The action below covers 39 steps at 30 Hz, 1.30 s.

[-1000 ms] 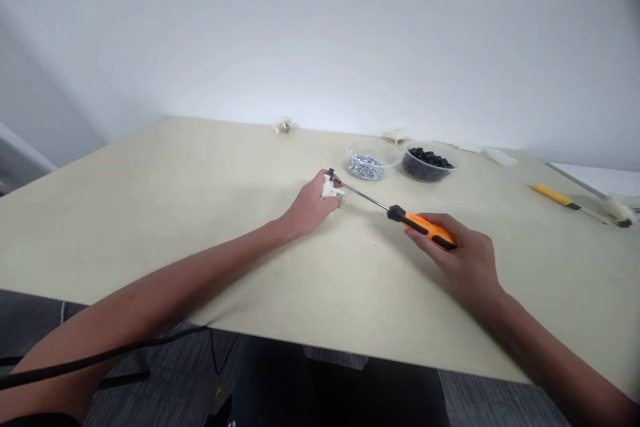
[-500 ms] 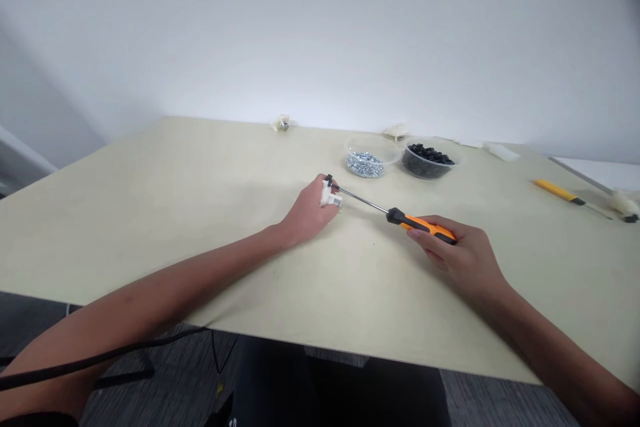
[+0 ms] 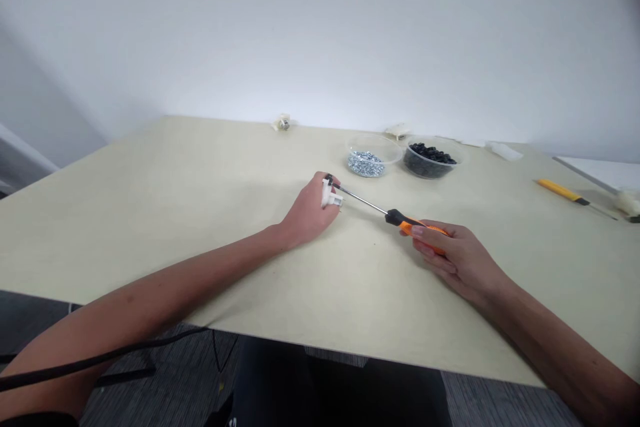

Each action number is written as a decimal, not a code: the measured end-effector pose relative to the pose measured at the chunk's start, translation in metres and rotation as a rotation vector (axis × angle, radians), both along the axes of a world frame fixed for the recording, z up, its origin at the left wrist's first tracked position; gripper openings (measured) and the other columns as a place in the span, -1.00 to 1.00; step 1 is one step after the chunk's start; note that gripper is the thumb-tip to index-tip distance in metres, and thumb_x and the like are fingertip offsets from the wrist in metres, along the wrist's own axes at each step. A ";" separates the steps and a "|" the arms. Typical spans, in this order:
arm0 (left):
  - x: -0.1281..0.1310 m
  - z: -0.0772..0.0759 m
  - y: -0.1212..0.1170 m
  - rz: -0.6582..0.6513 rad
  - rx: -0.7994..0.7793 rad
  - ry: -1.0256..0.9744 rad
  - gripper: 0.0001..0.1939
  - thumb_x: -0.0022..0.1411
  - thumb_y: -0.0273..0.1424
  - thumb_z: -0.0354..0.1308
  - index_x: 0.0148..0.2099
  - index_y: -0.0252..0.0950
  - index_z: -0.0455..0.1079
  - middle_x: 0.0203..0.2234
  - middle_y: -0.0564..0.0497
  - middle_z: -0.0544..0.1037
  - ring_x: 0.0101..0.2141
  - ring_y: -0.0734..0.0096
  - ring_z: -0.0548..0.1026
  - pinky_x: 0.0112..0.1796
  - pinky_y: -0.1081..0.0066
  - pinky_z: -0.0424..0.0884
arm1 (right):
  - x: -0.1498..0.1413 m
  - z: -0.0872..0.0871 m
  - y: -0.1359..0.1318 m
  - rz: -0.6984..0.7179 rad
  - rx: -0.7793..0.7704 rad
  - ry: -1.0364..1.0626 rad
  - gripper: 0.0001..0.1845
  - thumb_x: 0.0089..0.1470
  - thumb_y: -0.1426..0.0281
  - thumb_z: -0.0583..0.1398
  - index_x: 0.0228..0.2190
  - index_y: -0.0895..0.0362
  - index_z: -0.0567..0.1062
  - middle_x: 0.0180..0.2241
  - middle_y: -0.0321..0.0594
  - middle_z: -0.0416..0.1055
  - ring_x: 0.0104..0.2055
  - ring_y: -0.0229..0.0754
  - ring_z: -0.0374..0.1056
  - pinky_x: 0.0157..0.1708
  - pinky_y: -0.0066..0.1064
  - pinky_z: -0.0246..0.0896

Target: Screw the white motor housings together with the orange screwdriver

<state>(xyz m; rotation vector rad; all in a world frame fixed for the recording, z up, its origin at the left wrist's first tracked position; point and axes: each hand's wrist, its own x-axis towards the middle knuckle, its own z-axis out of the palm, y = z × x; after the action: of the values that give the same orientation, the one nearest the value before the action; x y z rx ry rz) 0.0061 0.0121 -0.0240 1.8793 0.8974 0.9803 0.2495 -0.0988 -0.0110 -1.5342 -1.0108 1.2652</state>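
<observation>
My left hand is closed around a small white plastic part above the middle of the table. A small black piece sits at the top of that part. My right hand grips the orange-and-black handle of a screwdriver, fingers wrapped round it. The metal shaft slopes up to the left, and its tip meets the black piece or lies right beside it; the exact contact is too small to make out. The left fingertips are mostly hidden behind the white part.
Beyond my hands stand a clear bowl of silvery screws and a clear bowl of black pieces. A yellow-handled screwdriver lies at the right. Small cream-coloured parts rest near the wall. A black cable crosses my left forearm.
My right hand has turned about the screwdriver's handle, and its fingers now wrap it differently. The left hand and the white part have stayed nearly still.
</observation>
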 end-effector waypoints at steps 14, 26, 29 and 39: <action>0.003 -0.006 0.005 0.013 -0.161 -0.048 -0.42 0.14 -0.43 0.07 0.21 -0.20 0.03 -0.18 -0.02 0.36 -0.37 0.46 0.34 -0.35 0.42 0.27 | 0.004 0.004 0.000 -0.114 0.295 -0.554 -0.54 -0.07 0.07 0.31 -0.23 0.05 0.33 -0.34 -0.27 0.40 -0.45 -0.28 0.28 -0.48 -0.44 0.16; 0.005 -0.009 0.000 0.036 -0.074 -0.024 -0.47 0.14 -0.45 0.06 0.16 -0.23 0.07 -0.25 0.01 0.36 -0.38 0.47 0.33 -0.35 0.42 0.27 | -0.003 0.007 -0.016 -0.237 0.538 -0.990 -0.60 0.06 0.02 0.22 -0.24 0.04 0.59 -0.51 -0.27 0.46 -0.54 -0.26 0.32 -0.51 -0.40 0.15; 0.005 -0.008 -0.001 0.014 -0.036 -0.012 -0.46 0.14 -0.47 0.08 0.16 -0.23 0.07 -0.27 0.01 0.37 -0.38 0.45 0.33 -0.33 0.41 0.27 | -0.008 0.016 -0.013 -0.255 0.297 -0.593 -0.54 -0.01 -0.04 0.26 -0.31 0.11 0.56 -0.61 -0.30 0.31 -0.65 -0.34 0.13 -0.62 -0.42 0.03; 0.005 -0.010 0.005 0.019 -0.139 -0.040 -0.48 0.15 -0.45 0.05 0.16 -0.19 0.05 -0.24 0.02 0.35 -0.43 0.51 0.31 -0.42 0.45 0.25 | 0.019 -0.007 -0.003 -0.070 0.598 -1.097 -0.61 0.02 0.09 0.25 -0.17 0.05 0.52 -0.28 -0.19 0.52 -0.35 -0.17 0.43 -0.40 -0.40 0.25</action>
<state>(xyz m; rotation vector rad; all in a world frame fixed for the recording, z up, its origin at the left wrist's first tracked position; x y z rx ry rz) 0.0115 0.0174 -0.0345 1.7318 0.9378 0.9392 0.2686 -0.1015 -0.0180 -1.7008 -1.7670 -0.0851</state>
